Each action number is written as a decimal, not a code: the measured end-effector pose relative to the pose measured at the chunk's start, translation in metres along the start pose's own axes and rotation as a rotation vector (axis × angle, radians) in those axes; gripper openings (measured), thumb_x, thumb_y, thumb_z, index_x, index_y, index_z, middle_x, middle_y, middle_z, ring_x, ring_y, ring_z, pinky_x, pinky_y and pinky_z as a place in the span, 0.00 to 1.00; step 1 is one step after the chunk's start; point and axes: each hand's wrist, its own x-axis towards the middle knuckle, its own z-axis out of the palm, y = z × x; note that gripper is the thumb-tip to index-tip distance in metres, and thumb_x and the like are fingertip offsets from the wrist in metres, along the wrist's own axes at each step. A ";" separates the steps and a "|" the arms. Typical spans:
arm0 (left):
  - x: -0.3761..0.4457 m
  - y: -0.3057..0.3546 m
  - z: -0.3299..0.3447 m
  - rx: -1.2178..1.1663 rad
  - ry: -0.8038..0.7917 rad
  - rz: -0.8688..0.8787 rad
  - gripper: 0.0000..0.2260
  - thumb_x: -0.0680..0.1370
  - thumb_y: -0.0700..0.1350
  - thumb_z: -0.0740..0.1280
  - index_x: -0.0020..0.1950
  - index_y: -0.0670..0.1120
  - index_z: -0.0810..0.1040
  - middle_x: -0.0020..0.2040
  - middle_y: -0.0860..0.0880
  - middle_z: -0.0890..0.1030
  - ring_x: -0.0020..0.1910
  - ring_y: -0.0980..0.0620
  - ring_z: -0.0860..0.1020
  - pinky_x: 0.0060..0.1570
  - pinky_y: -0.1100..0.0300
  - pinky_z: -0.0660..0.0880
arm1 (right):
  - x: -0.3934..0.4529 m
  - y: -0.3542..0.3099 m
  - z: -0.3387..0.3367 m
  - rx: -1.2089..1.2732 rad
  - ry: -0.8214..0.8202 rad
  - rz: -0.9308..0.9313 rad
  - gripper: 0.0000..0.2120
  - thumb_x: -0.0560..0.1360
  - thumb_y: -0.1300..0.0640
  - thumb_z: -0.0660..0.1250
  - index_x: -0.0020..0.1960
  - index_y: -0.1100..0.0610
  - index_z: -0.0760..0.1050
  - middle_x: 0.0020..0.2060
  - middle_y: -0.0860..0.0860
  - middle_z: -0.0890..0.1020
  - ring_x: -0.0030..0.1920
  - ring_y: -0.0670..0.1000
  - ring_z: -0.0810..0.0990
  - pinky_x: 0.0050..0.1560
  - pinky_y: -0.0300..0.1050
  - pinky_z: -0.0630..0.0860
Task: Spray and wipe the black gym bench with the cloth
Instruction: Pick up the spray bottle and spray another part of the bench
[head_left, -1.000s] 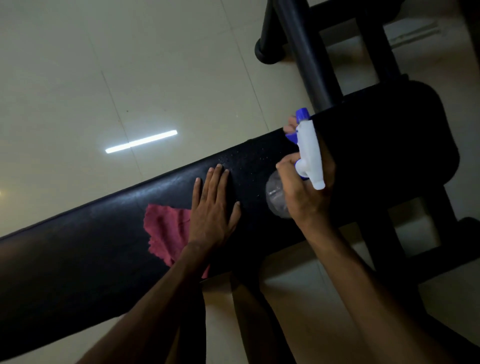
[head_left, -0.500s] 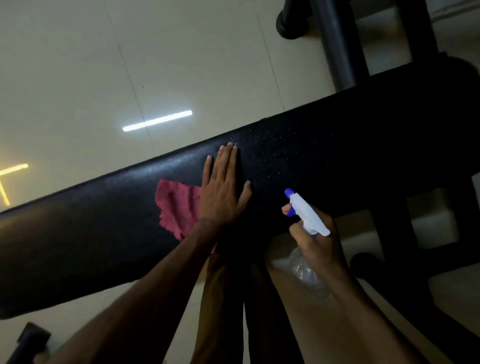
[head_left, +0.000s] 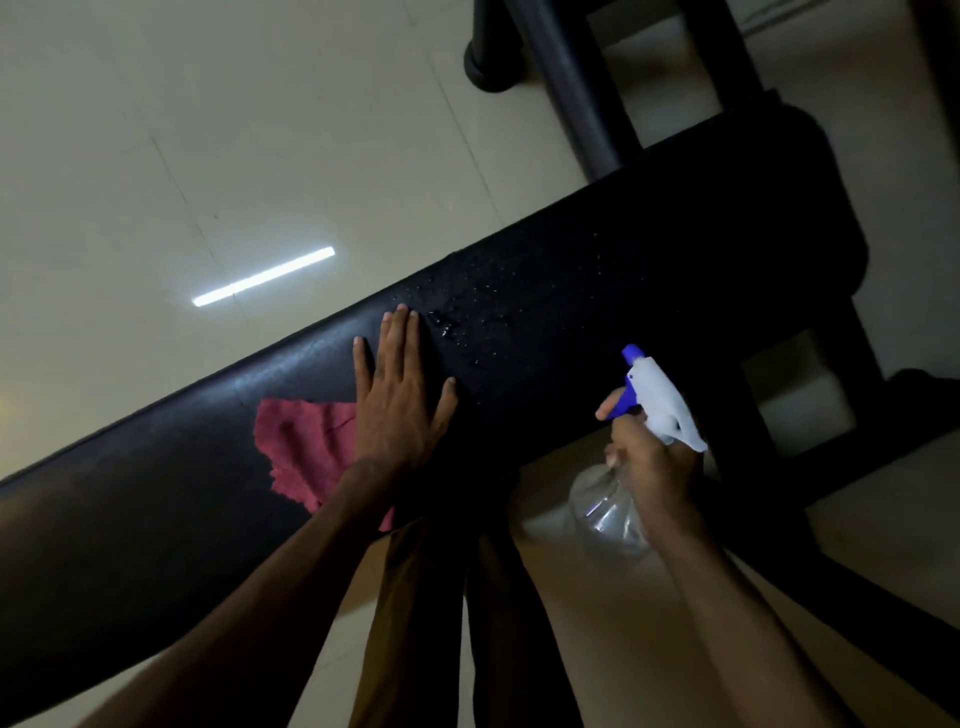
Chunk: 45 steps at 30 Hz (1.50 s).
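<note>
Half done: droplets (head_left: 457, 322) bead the black gym bench (head_left: 649, 270), your right hand (head_left: 649, 457) clamped round the spray bottle (head_left: 660, 405), and wiping remains for your flat, spread left hand (head_left: 400, 405) on the red cloth (head_left: 306, 452).

- Left hand (head_left: 400, 400) lies flat, fingers spread, on the long black padded gym bench (head_left: 649, 270), covering the edge of a crumpled red cloth (head_left: 304, 447).
- Right hand (head_left: 649, 457) grips a clear plastic spray bottle (head_left: 608, 509) with a white-and-blue trigger head (head_left: 660, 400), held just beside the bench's near edge.
- Droplets (head_left: 457, 322) speckle the padding.

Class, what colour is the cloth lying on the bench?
Pinkish red; the cloth shows best in the head view.
</note>
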 end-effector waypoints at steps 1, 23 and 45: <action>0.002 0.004 0.001 0.005 -0.009 0.032 0.37 0.81 0.60 0.51 0.82 0.39 0.47 0.83 0.41 0.48 0.82 0.46 0.45 0.80 0.44 0.40 | 0.003 0.001 -0.007 0.023 0.040 -0.001 0.12 0.65 0.62 0.61 0.42 0.52 0.80 0.29 0.53 0.73 0.28 0.52 0.69 0.29 0.41 0.67; 0.014 0.039 0.012 0.041 0.009 0.258 0.36 0.80 0.58 0.54 0.81 0.37 0.52 0.82 0.39 0.52 0.82 0.44 0.49 0.80 0.42 0.44 | 0.001 0.047 -0.082 0.375 0.463 0.249 0.10 0.66 0.65 0.61 0.39 0.55 0.79 0.28 0.51 0.69 0.25 0.48 0.68 0.28 0.41 0.67; 0.055 0.113 0.021 0.102 -0.034 0.408 0.34 0.82 0.58 0.51 0.82 0.39 0.51 0.83 0.42 0.50 0.82 0.44 0.47 0.79 0.39 0.47 | -0.012 0.029 -0.067 -0.124 -0.093 0.215 0.12 0.63 0.57 0.61 0.43 0.53 0.80 0.27 0.51 0.71 0.29 0.50 0.69 0.31 0.43 0.68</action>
